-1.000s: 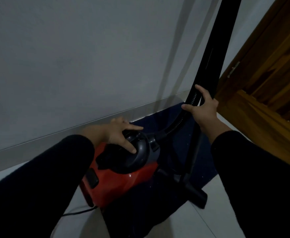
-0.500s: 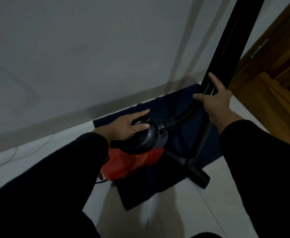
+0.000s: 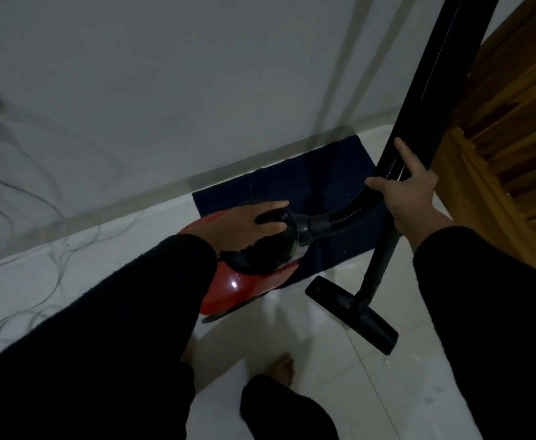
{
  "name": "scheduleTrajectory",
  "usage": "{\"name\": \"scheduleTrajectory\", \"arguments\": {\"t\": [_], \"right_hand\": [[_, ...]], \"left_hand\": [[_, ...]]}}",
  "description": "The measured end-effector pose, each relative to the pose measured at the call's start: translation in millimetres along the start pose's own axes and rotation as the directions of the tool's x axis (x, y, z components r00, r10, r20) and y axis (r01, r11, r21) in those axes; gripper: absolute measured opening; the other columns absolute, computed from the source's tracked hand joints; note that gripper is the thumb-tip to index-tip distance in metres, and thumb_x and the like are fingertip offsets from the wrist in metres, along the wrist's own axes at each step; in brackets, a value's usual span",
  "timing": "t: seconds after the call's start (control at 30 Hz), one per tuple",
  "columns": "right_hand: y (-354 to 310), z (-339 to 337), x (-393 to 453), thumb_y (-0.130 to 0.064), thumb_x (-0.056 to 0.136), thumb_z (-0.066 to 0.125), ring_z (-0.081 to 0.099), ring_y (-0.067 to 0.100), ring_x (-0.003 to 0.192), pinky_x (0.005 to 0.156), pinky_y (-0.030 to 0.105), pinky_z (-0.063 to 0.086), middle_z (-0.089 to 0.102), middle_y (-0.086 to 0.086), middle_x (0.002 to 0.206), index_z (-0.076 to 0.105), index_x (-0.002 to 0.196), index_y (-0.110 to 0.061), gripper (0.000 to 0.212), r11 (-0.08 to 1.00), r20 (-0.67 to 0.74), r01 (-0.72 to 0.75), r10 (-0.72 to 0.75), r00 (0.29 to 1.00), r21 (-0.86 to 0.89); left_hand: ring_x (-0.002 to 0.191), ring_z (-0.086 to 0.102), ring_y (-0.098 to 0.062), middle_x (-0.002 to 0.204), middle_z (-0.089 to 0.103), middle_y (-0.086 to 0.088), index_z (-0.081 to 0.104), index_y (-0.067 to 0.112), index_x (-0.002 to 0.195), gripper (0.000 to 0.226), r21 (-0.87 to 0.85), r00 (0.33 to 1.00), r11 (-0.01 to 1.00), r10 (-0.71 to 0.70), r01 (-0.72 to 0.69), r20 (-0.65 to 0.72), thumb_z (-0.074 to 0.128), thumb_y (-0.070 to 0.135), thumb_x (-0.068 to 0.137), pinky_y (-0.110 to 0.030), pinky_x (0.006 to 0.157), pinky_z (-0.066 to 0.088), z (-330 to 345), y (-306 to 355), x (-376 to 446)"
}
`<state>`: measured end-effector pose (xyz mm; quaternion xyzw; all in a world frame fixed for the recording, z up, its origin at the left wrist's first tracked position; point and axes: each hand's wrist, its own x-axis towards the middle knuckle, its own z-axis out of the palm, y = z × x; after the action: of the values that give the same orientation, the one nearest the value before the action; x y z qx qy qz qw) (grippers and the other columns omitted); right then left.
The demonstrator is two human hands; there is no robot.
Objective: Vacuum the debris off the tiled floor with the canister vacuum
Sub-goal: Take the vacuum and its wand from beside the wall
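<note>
Both hands engaged. Left hand [image 3: 247, 225] is laid, fingers spread, on red canister [image 3: 228, 287]. Hose [image 3: 352, 214] is gripped by closed right hand [image 3: 409, 195].

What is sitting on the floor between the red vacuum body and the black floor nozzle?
Only bare pale tile, seen in the head view, between the red vacuum body and the floor nozzle. The dark blue mat ends just behind that gap.

The canister vacuum [image 3: 244, 290] has a glossy red body with a black domed top, a grey collar and a ribbed black hose [image 3: 352, 214]; its floor head [image 3: 352, 312] is black. The mat [image 3: 308, 185] is dark navy, flecked with pale specks. The floor [image 3: 403, 392] is pale tile, the wall [image 3: 197, 74] plain grey-white, the door [image 3: 514, 122] striped brown wood, the sleeves [image 3: 117, 328] black.
</note>
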<state>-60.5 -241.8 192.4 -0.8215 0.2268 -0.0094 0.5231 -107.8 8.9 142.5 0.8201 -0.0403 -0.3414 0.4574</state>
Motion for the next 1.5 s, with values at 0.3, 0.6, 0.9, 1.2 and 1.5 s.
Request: {"name": "scheduleTrajectory", "arguments": {"t": [0.3,0.6,0.9,1.2,1.5], "right_hand": [[-69.4,-74.7,-101.1,0.001,0.075,0.075,0.033,0.009,0.11,0.096,0.017,0.037,0.024,0.003,0.139,0.052,0.131,-0.039,0.073,1.0,-0.036,0.01,-0.011,0.999,-0.028],[-71.9,-110.6,-250.2,0.0,0.074,0.075,0.037,0.012,0.11,0.096,0.021,0.04,0.025,0.004,0.139,0.052,0.129,-0.044,0.074,0.999,-0.158,0.015,-0.02,0.987,-0.033],[-56.3,-128.0,-371.4,0.002,0.073,0.075,0.039,0.015,0.109,0.101,0.032,0.045,0.024,0.006,0.138,0.051,0.131,-0.039,0.075,0.999,-0.218,-0.043,0.046,0.975,0.019],[-23.5,-150.3,-507.8,0.001,0.076,0.073,0.035,0.012,0.105,0.09,0.017,0.037,0.023,0.007,0.139,0.048,0.135,-0.036,0.074,0.999,-0.193,-0.023,0.028,0.981,0.028],[4.7,-160.4,-638.9,0.002,0.075,0.073,0.038,0.012,0.105,0.092,0.018,0.039,0.023,0.006,0.136,0.049,0.135,-0.036,0.075,0.998,-0.194,-0.007,0.02,0.981,0.065]], "left_hand": [[0.049,0.048,-0.004,0.068,0.044,0.014,0.042,0.041,0.138,0.047,0.038,0.999,0.999,0.025,-0.027,0.03,0.054,0.041,0.092,-0.015,0.045,0.04,-0.4,75.4,-109.3],[0.044,0.05,0.0,0.063,0.048,0.014,0.042,0.046,0.136,0.048,0.109,0.99,0.989,0.083,-0.095,0.113,0.055,0.048,0.09,-0.016,0.051,0.042,25.1,72.1,-230.8],[0.036,0.045,-0.001,0.054,0.051,0.004,0.04,0.041,0.139,0.051,0.08,0.984,0.993,0.078,-0.092,0.16,0.056,0.043,0.091,-0.022,0.047,0.043,66.5,47.9,-332.1],[0.074,0.059,-0.014,0.132,0.051,-0.007,0.038,0.05,0.136,0.05,0.22,0.987,0.969,0.088,-0.116,0.132,0.053,0.052,0.089,-0.029,0.069,0.054,126.4,10.9,-445.4],[0.12,0.053,-0.033,0.134,0.054,-0.012,0.043,0.043,0.138,0.049,0.165,0.994,0.983,0.065,-0.08,0.093,0.055,0.046,0.09,-0.023,0.078,0.042,178.5,-30.6,-570.3]]}}
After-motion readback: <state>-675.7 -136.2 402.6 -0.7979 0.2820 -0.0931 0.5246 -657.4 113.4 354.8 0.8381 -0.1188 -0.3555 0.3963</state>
